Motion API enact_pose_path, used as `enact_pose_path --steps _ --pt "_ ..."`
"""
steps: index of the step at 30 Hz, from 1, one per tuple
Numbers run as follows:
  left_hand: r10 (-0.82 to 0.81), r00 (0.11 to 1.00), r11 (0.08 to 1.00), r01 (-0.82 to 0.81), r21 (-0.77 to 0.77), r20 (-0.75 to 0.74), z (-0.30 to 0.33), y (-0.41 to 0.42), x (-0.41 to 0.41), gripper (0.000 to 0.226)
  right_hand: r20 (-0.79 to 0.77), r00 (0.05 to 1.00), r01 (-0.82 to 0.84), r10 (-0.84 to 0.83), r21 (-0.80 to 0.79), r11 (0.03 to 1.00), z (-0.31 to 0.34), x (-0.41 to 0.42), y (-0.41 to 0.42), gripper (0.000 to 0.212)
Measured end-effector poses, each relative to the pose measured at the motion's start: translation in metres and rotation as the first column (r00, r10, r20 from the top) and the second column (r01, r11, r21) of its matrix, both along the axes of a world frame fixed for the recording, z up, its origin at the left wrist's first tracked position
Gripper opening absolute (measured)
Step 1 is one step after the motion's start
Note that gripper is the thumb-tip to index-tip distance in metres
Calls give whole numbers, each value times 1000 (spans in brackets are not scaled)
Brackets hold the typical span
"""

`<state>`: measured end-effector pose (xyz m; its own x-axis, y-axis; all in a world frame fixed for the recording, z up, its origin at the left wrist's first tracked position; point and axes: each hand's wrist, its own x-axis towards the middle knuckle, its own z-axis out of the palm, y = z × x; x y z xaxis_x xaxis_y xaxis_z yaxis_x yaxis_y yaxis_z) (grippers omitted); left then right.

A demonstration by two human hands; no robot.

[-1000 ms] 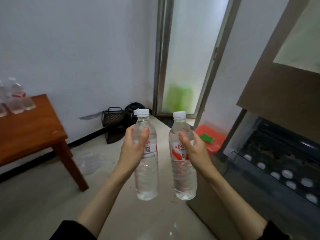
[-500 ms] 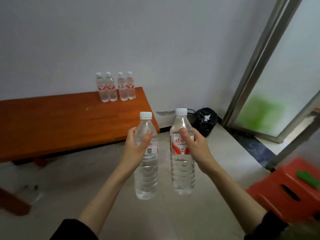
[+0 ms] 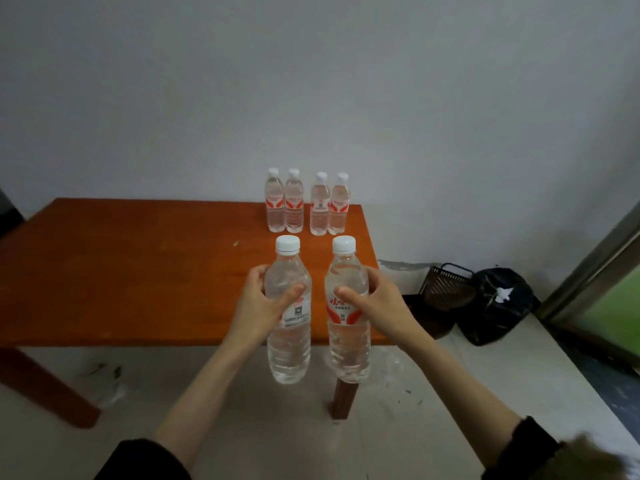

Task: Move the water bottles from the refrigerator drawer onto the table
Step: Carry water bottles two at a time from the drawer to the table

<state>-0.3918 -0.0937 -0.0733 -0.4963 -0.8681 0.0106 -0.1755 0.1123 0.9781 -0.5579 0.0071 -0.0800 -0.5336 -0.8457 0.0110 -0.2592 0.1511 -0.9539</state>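
the left hand [image 3: 258,308] grips one water bottle [image 3: 289,327] around its upper body, fingers curled behind it and thumb laid across the front just above the label. the right hand [image 3: 379,306] grips a second water bottle [image 3: 348,320] the same way, thumb across the front at the top of the red and white label. both bottles are upright, white caps on, side by side with a narrow gap between them — held in the air at the near edge of the table [image 3: 138,271], their bases hanging below the tabletop's front edge and above the floor [image 3: 277,427].

on the far right part of the orange-brown wooden table stand four more bottles [image 3: 308,206] in a row close to the wall [image 3: 311,81], set as two pairs with a small gap between the pairs; each bottle in a pair looks to touch its neighbour, though the view is too soft to be sure. all four are upright and capped.

a table leg [image 3: 344,400] shows under the near right corner, just behind the right-hand bottle's base, and another leg [image 3: 45,386] at the near left. to the right of the table, on the floor by the wall, sit a dark mesh basket [image 3: 450,289] and a black bag [image 3: 495,303] — just beside each other. a metal door frame [image 3: 595,265] runs up the right edge. dark sleeves [image 3: 145,460] cover both forearms near the camera.
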Motion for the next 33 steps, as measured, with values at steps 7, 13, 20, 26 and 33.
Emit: enact_pose_path --steps 7,13,20,26,33 --pt "64 993 998 -63 -17 97 -8 -108 -53 65 -27 997 -72 74 54 996 -11 -68 -111 56" --pt "19 993 1000 -20 7 118 -27 -187 -82 58 6 993 -117 117 80 990 -28 -103 -197 64" --pt "-118 988 987 104 125 103 -60 -294 -115 45 1 998 -56 56 159 986 -62 -132 -295 64" --pt "-136 976 984 112 141 171 -80 -367 -146 67 62 997 -65 55 176 982 -78 -148 -359 65" --pt "-174 976 981 160 111 130 -97 -406 -168 67 51 997 -73 63 225 972 -92 -165 -394 64"
